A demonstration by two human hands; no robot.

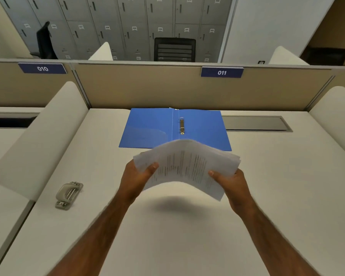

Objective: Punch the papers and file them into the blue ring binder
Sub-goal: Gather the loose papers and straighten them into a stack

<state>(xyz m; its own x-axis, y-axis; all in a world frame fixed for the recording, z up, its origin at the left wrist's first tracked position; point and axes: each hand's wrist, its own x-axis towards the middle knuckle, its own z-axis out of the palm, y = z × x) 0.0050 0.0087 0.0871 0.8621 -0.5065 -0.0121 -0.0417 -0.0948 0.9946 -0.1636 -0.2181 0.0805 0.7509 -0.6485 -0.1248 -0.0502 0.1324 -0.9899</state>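
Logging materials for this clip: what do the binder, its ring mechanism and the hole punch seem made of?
Blue ring binder: likely thin plastic, smooth with soft sheen. Ring mechanism: metal, judging by shiny glints. Hole punch: seemingly grey metal, dull highlights; plastic parts possible.

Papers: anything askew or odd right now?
The papers, held above the desk by left hand and right hand, bow upward and their edges fan unevenly, not squared for punching. Binder and punch look fine.
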